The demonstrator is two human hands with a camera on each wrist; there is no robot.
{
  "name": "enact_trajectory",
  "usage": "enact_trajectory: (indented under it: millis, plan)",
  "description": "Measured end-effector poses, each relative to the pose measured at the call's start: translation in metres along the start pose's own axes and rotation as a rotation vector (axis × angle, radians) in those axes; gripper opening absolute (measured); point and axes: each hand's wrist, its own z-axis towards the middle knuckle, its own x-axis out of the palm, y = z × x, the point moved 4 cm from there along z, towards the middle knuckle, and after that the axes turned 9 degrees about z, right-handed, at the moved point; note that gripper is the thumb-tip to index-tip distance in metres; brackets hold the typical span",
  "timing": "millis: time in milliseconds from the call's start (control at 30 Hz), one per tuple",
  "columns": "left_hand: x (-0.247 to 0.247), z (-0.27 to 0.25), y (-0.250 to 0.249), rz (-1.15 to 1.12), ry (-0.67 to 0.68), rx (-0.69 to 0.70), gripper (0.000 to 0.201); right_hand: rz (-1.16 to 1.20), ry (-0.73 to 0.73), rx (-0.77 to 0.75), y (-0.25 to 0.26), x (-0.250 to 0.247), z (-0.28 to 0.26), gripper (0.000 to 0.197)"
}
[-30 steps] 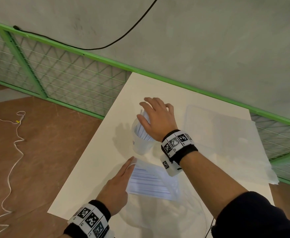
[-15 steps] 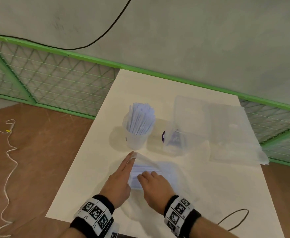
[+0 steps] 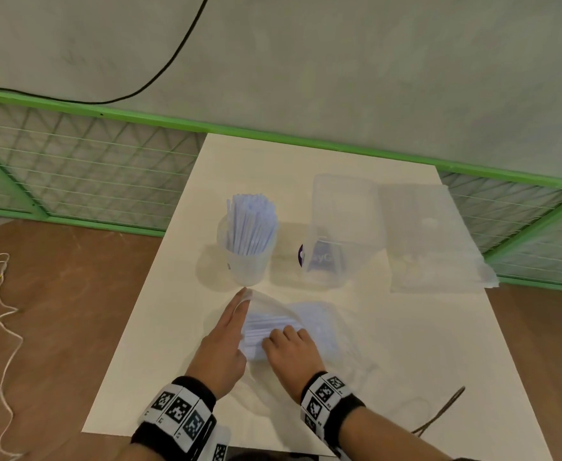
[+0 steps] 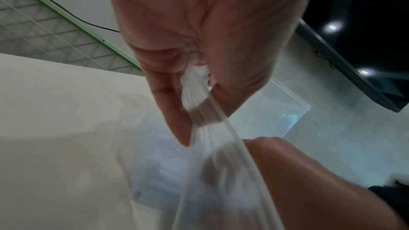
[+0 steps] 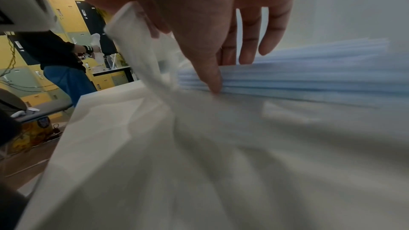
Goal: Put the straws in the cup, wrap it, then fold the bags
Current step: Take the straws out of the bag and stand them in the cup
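A clear cup (image 3: 249,261) stands mid-table, packed with upright pale blue straws (image 3: 251,224). Nearer to me lies a clear bag (image 3: 309,322) that still holds a bundle of straws (image 3: 263,324). My left hand (image 3: 226,331) pinches the bag's open edge (image 4: 208,116) between thumb and fingers and lifts it. My right hand (image 3: 289,349) reaches into the bag's mouth. Its fairly straight fingers (image 5: 247,41) lie on the straw bundle (image 5: 309,78), index tip touching it. Bag film (image 5: 141,62) drapes beside the thumb.
A clear plastic box (image 3: 339,227) with something purple behind it stands right of the cup. Flat clear bags (image 3: 436,241) lie at the table's right edge. A dark cable (image 3: 439,414) loops over the front right corner. Green mesh fencing (image 3: 83,174) runs behind.
My right hand left the straws in the cup and came back to the bag in front of me. The left hand stayed on the bag's edge.
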Motion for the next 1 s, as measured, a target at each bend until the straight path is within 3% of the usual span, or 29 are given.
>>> enact_trajectory:
  millis: [367,467,600,1000]
  plan:
    - [-0.004,-0.006,0.006,-0.020,-0.016,-0.009,0.098,0.083,0.114,0.065,0.004,0.002,0.015,0.035]
    - [-0.004,-0.009,0.010,-0.027,-0.019,-0.016,0.098,0.033,0.180,0.033,0.010,-0.006,0.011,0.014]
    - [-0.005,-0.011,0.014,-0.043,-0.009,-0.032,0.100,0.008,0.186,0.014,0.009,-0.001,0.009,0.025]
    - [-0.005,-0.014,0.014,-0.045,-0.004,-0.042,0.098,-0.033,0.238,0.042,0.012,-0.001,0.010,0.022]
